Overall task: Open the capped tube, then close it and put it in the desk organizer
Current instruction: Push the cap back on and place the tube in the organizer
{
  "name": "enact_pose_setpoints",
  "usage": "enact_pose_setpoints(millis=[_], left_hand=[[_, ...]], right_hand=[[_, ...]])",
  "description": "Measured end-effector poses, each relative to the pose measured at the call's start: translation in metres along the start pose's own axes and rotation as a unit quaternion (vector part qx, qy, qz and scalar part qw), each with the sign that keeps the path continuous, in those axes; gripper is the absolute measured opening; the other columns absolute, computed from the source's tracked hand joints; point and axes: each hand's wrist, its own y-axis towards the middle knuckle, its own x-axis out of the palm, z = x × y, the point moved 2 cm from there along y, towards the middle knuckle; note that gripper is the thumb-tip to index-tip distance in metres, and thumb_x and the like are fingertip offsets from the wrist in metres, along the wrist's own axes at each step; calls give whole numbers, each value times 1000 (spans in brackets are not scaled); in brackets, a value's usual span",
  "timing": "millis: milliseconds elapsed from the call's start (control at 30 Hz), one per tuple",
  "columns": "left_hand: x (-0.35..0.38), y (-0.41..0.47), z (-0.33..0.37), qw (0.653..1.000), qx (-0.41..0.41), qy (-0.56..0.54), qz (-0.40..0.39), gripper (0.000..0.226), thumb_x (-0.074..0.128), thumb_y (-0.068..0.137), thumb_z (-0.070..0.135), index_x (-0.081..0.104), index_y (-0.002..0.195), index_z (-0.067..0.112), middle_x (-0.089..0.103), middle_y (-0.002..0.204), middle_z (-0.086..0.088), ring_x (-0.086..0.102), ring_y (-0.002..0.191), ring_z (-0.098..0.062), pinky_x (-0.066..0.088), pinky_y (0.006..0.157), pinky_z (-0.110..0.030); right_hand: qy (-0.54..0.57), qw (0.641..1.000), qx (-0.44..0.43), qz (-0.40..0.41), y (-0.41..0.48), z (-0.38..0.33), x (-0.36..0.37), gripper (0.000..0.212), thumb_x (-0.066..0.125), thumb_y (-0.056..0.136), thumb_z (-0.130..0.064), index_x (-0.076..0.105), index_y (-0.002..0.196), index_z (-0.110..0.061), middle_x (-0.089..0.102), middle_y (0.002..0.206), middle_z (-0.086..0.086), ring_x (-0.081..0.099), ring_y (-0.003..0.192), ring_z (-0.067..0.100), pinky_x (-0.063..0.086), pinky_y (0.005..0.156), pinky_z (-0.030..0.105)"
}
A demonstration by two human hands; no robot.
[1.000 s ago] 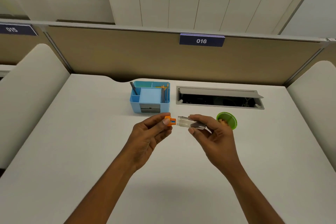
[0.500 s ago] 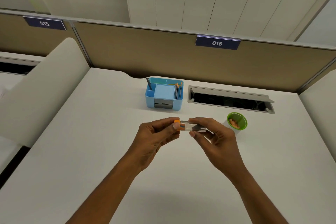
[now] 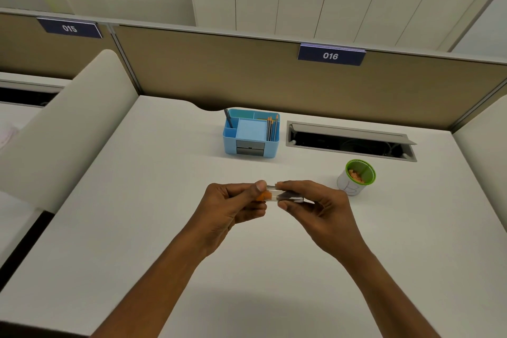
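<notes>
Tube, clear and held level above the tabletop, is pinched by the right hand while the left hand presses its orange cap on, so closing seems underway; next comes carrying it to the blue desk organizer.

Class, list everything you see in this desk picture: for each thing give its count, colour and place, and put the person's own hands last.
Desk: one, white, under everything.
Organizer: one, blue, far middle of the desk.
Pencils: several, orange-tipped, in the organizer's right slot.
Pen: one, dark, in the organizer's left slot.
Cable hatch: one, grey, open, right of the organizer.
Cup: one, white with green rim, orange bits inside, right of the hands.
Signs: two, navy, 015 and 016, on the partition.
Tube: one, clear, held level above the desk.
Cap: one, orange, at the tube's left end.
Left hand: grips the cap.
Right hand: grips the tube.
</notes>
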Motion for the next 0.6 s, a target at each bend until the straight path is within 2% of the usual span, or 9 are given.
enact_pose_setpoints(millis=[200, 367, 600], left_hand=[[-4, -2, 1, 1000, 16, 18, -17, 39, 83, 69, 38, 86, 96, 10, 84, 90, -11, 79, 76, -21, 64, 71, -26], [-3, -1, -2, 1000, -9, 11, -17, 39, 82, 71, 41, 86, 92, 8, 84, 84, -10, 78, 72, -17, 63, 67, -24], [1, 5, -1, 999, -30, 6, -14, 42, 83, 68, 42, 86, 91, 7, 82, 78, -10, 77, 68, -17, 63, 64, -23]], right_hand=[[27, 999, 27, -14, -1, 2, 1, 34, 82, 82, -8, 77, 115, -15, 82, 99, 1, 76, 97, 24, 64, 87, 38], [22, 999, 11, -24, 0, 0, 0, 33, 82, 81, -12, 78, 114, -14, 82, 99, 0, 77, 97, 21, 64, 85, 32], [11, 1000, -11, -15, 2, 5, -1, 33, 82, 81, -16, 78, 114, -12, 82, 100, 1, 78, 96, 19, 65, 81, 34]])
